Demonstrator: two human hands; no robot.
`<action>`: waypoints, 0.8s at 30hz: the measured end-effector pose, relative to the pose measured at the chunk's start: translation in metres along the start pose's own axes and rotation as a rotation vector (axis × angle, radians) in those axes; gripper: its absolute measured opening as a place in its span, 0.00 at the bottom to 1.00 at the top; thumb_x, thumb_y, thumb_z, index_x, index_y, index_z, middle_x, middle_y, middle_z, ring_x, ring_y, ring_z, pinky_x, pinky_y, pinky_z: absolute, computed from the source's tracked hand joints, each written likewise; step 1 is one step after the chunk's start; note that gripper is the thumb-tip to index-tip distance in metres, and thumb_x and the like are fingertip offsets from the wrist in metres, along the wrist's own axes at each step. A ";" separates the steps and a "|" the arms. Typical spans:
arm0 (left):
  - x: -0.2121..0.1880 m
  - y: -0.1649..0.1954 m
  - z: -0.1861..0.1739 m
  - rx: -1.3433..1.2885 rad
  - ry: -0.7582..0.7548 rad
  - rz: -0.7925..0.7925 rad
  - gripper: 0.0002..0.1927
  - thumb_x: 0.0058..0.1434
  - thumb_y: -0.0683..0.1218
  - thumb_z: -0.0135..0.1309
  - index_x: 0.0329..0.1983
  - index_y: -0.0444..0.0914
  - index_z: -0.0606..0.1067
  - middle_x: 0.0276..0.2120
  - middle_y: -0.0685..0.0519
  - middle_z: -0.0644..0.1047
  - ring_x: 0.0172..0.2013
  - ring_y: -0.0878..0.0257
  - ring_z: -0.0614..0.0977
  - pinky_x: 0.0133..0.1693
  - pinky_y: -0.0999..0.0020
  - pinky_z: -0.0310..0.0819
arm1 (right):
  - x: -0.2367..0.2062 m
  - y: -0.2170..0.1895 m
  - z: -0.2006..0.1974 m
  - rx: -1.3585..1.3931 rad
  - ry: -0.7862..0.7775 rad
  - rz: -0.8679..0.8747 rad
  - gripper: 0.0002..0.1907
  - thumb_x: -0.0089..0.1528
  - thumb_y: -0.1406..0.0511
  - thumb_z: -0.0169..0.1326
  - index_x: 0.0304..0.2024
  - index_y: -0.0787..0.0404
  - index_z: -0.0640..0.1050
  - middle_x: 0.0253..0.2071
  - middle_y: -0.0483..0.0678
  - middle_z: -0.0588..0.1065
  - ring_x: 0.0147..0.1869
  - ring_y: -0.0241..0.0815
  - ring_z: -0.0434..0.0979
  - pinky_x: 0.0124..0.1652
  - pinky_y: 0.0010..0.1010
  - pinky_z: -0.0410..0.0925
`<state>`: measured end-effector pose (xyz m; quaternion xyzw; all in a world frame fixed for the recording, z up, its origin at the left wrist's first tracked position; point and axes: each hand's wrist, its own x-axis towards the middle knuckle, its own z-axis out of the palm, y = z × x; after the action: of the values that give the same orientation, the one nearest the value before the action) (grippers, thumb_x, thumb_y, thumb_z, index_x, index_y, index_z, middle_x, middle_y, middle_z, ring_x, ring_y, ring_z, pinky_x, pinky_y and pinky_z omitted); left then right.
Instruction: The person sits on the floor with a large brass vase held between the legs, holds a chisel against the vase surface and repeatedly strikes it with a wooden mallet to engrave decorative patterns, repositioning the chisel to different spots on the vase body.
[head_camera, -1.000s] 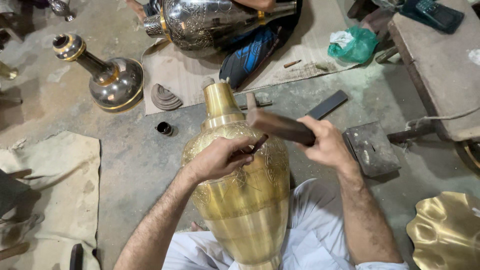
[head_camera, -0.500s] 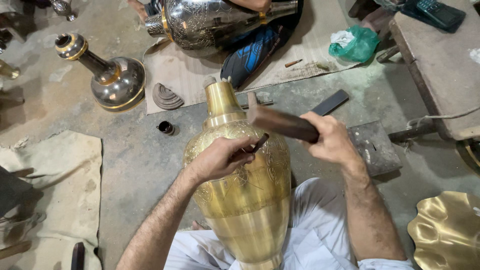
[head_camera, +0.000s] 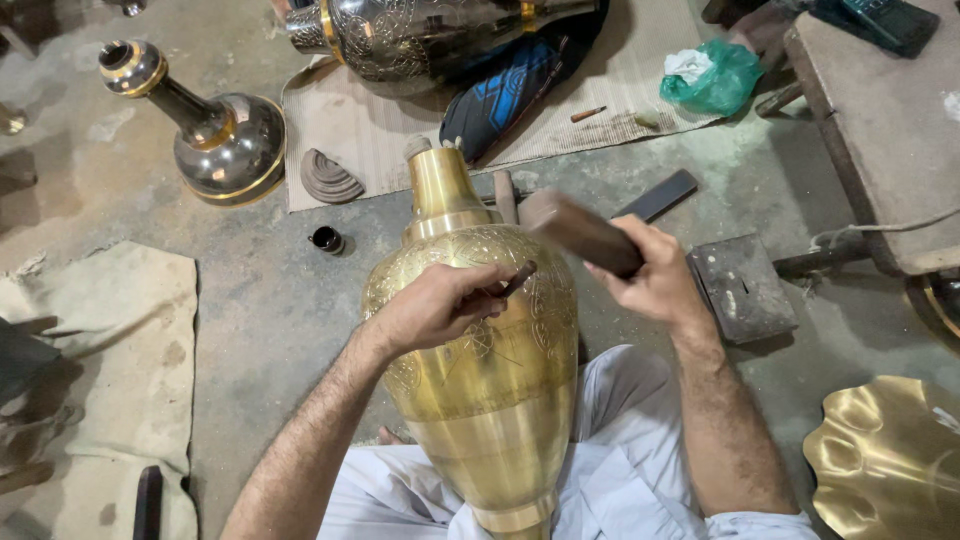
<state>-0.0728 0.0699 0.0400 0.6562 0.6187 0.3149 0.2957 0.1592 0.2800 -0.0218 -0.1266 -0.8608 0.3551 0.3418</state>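
Two hands over the brass vase (head_camera: 485, 400): left hand (head_camera: 435, 305) pinching a chisel (head_camera: 518, 278), right hand (head_camera: 655, 280) clenched round a mallet (head_camera: 580, 232)

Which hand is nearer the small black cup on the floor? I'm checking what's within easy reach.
Left. The left hand rests on the brass vase, just right of the small black cup; the right hand, gripping the wooden mallet, is farther right.

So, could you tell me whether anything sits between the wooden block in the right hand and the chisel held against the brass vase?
Nothing visible does. The wooden block in the right hand is raised just right of the thin chisel, which the left hand pinches against the engraved brass vase. Only open air separates block and chisel.
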 end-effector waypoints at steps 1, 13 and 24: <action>0.000 -0.001 0.000 -0.004 -0.001 -0.010 0.18 0.64 0.44 0.58 0.57 0.41 0.74 0.37 0.50 0.85 0.40 0.57 0.89 0.42 0.61 0.83 | 0.000 -0.003 -0.001 0.134 0.003 0.085 0.15 0.61 0.65 0.65 0.47 0.58 0.75 0.34 0.44 0.77 0.36 0.34 0.78 0.35 0.28 0.72; -0.006 -0.007 0.005 -0.099 0.033 -0.100 0.19 0.67 0.43 0.54 0.61 0.41 0.72 0.42 0.51 0.85 0.43 0.60 0.88 0.51 0.64 0.83 | -0.001 -0.011 0.012 0.007 -0.175 0.239 0.17 0.59 0.62 0.62 0.49 0.58 0.77 0.29 0.38 0.75 0.29 0.27 0.77 0.31 0.25 0.71; -0.082 0.002 0.013 -0.423 0.304 -0.307 0.16 0.67 0.40 0.56 0.58 0.36 0.74 0.43 0.49 0.84 0.45 0.63 0.86 0.47 0.68 0.83 | -0.078 -0.026 0.029 0.376 0.095 0.507 0.20 0.59 0.65 0.67 0.50 0.64 0.76 0.36 0.39 0.74 0.40 0.28 0.73 0.39 0.23 0.70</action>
<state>-0.0639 -0.0124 0.0294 0.4241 0.6684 0.4830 0.3742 0.1973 0.2099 -0.0575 -0.2882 -0.7042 0.5757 0.2994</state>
